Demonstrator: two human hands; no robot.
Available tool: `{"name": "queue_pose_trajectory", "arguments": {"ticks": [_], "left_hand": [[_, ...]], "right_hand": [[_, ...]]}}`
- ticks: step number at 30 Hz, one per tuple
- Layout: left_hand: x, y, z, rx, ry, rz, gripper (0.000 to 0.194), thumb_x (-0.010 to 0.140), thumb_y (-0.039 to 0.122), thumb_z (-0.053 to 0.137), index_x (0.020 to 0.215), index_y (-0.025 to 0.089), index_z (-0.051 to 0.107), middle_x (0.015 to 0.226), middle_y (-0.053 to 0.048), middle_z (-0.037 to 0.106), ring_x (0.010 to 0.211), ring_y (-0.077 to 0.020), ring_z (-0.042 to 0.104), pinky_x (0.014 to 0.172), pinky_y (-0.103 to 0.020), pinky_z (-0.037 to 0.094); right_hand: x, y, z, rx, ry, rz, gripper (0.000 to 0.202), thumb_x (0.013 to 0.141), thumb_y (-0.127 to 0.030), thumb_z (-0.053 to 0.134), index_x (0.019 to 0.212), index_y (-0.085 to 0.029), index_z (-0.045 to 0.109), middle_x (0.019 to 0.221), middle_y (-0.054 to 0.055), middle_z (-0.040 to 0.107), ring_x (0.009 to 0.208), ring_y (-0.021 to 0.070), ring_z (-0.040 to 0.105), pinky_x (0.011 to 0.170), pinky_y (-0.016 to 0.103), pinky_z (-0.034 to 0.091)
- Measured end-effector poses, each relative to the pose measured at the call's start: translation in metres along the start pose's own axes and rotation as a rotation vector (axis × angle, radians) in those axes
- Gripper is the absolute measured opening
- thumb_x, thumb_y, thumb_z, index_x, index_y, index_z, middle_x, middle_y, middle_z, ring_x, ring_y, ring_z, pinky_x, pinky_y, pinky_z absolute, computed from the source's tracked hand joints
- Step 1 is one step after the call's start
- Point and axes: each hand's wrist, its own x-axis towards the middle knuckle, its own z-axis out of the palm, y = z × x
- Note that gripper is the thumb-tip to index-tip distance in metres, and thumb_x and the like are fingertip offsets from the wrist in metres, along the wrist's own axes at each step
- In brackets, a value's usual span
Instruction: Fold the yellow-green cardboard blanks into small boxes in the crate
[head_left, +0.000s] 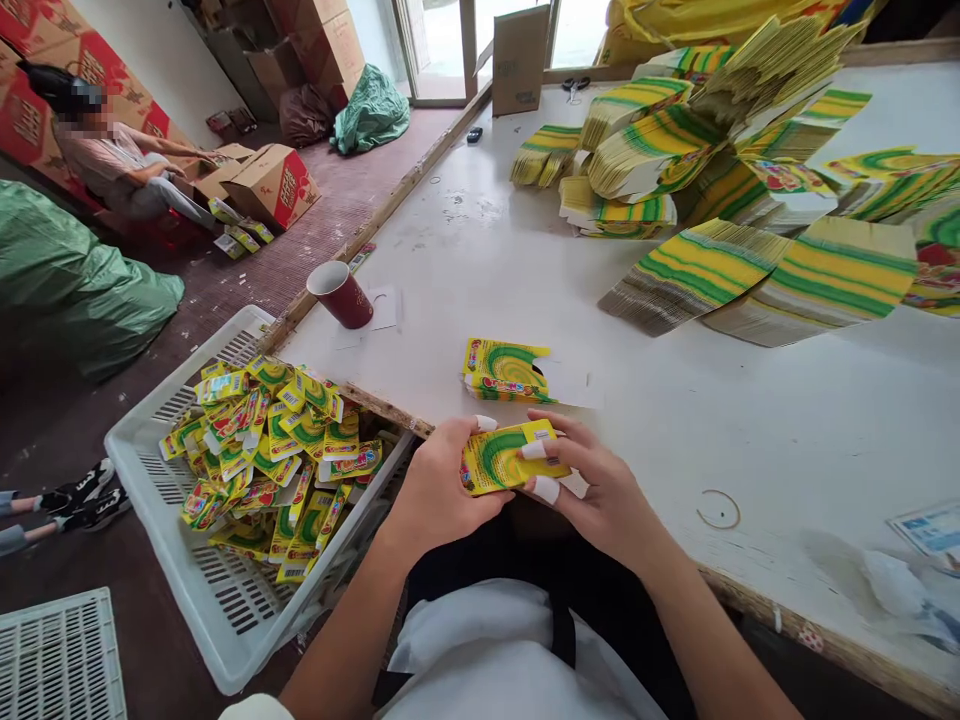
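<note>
Between my two hands is a small yellow and green printed carton (499, 458), held just over the front edge of the table. My left hand (431, 480) closes round its left end, thumb along the top edge. With white tape on some fingertips, my right hand (600, 485) grips the right end. Just beyond, on the table, lies another carton (506, 370) of the same print, with a cut-out opening toward its right end. To the left, a white plastic crate (161, 500) holds a heap of folded cartons (277, 450).
Bundles of flat carton blanks (705, 270) cover the table's far right. A maroon paper cup (341, 295) stands near the left edge; scissors (576, 88) lie at the back. A rubber band (718, 510) is at right. Another person (120, 160) sits beside cardboard boxes (274, 185).
</note>
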Motion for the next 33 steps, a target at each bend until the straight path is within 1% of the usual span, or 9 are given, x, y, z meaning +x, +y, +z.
{"name": "queue_pose_trajectory", "arguments": {"ticks": [4, 7, 9, 11, 13, 16, 20, 24, 33], "left_hand": [[-0.001, -0.009, 0.002, -0.187, 0.123, -0.015, 0.052, 0.064, 0.029, 0.086, 0.109, 0.023, 0.061, 0.103, -0.005, 0.07, 0.095, -0.0236, 0.069, 0.085, -0.035, 0.056], [0.001, -0.022, -0.011, -0.606, 0.573, -0.038, 0.055, 0.06, 0.032, 0.089, 0.108, 0.025, 0.062, 0.099, -0.001, 0.07, 0.086, -0.0172, 0.069, 0.074, -0.024, 0.056], [0.004, -0.03, -0.026, -0.894, 0.89, -0.069, 0.051, 0.065, 0.047, 0.084, 0.105, 0.024, 0.063, 0.098, -0.002, 0.069, 0.085, -0.0154, 0.069, 0.071, -0.021, 0.056], [0.006, -0.033, -0.037, -1.144, 1.018, -0.177, 0.056, 0.072, 0.066, 0.07, 0.102, 0.02, 0.063, 0.098, -0.005, 0.069, 0.091, -0.017, 0.069, 0.076, -0.023, 0.058], [0.005, -0.033, -0.04, -1.325, 0.988, -0.334, 0.062, 0.079, 0.074, 0.056, 0.103, 0.017, 0.06, 0.102, -0.01, 0.068, 0.099, -0.019, 0.069, 0.083, -0.027, 0.059], [0.002, -0.029, -0.027, -1.435, 0.806, -0.48, 0.06, 0.084, 0.071, 0.053, 0.106, 0.015, 0.058, 0.106, -0.012, 0.068, 0.096, -0.0186, 0.07, 0.08, -0.029, 0.06], [0.002, -0.021, -0.002, -1.422, 0.584, -0.471, 0.061, 0.072, 0.065, 0.073, 0.107, 0.016, 0.061, 0.098, -0.008, 0.07, 0.084, -0.0163, 0.071, 0.071, -0.025, 0.059], [0.004, -0.014, 0.011, -1.368, 0.467, -0.432, 0.066, 0.064, 0.06, 0.082, 0.111, 0.019, 0.061, 0.095, -0.005, 0.072, 0.083, -0.0153, 0.07, 0.07, -0.024, 0.057], [0.002, -0.017, 0.02, -1.321, 0.397, -0.473, 0.048, 0.071, 0.049, 0.08, 0.104, 0.017, 0.065, 0.084, -0.002, 0.071, 0.071, -0.0122, 0.065, 0.065, -0.023, 0.053]], "right_hand": [[0.005, -0.002, 0.018, 0.143, 0.154, 0.143, 0.058, 0.09, -0.04, 0.066, 0.14, -0.027, 0.041, 0.141, 0.016, 0.057, 0.124, 0.0276, 0.061, 0.099, 0.046, 0.054], [0.019, 0.0, 0.02, 0.084, 0.211, 0.115, 0.061, 0.087, -0.044, 0.068, 0.14, -0.027, 0.043, 0.134, 0.014, 0.062, 0.116, 0.0287, 0.065, 0.097, 0.048, 0.054], [0.033, 0.004, 0.015, -0.055, 0.287, 0.078, 0.05, 0.088, -0.039, 0.067, 0.133, -0.025, 0.05, 0.129, 0.014, 0.066, 0.112, 0.0297, 0.066, 0.095, 0.049, 0.053], [0.047, 0.011, 0.012, -0.259, 0.343, 0.082, 0.04, 0.087, -0.027, 0.064, 0.126, -0.021, 0.055, 0.12, 0.014, 0.069, 0.107, 0.0312, 0.065, 0.092, 0.049, 0.054], [0.057, 0.019, 0.011, -0.436, 0.352, 0.111, 0.036, 0.083, -0.014, 0.06, 0.118, -0.02, 0.058, 0.109, 0.014, 0.071, 0.1, 0.0325, 0.063, 0.087, 0.05, 0.053], [0.063, 0.027, 0.014, -0.524, 0.343, 0.121, 0.035, 0.077, -0.006, 0.057, 0.109, -0.02, 0.06, 0.1, 0.013, 0.07, 0.091, 0.0318, 0.06, 0.084, 0.05, 0.051], [0.059, 0.027, 0.016, -0.519, 0.373, 0.088, 0.04, 0.076, -0.009, 0.058, 0.114, -0.022, 0.056, 0.098, 0.01, 0.067, 0.09, 0.0296, 0.059, 0.084, 0.047, 0.051], [0.056, 0.027, 0.016, -0.502, 0.392, 0.088, 0.043, 0.075, -0.012, 0.057, 0.117, -0.021, 0.052, 0.097, 0.01, 0.064, 0.09, 0.0292, 0.059, 0.081, 0.046, 0.053], [0.059, 0.026, 0.011, -0.514, 0.364, 0.106, 0.037, 0.073, -0.007, 0.054, 0.107, -0.022, 0.053, 0.097, 0.01, 0.064, 0.089, 0.0301, 0.056, 0.083, 0.048, 0.049]]}}
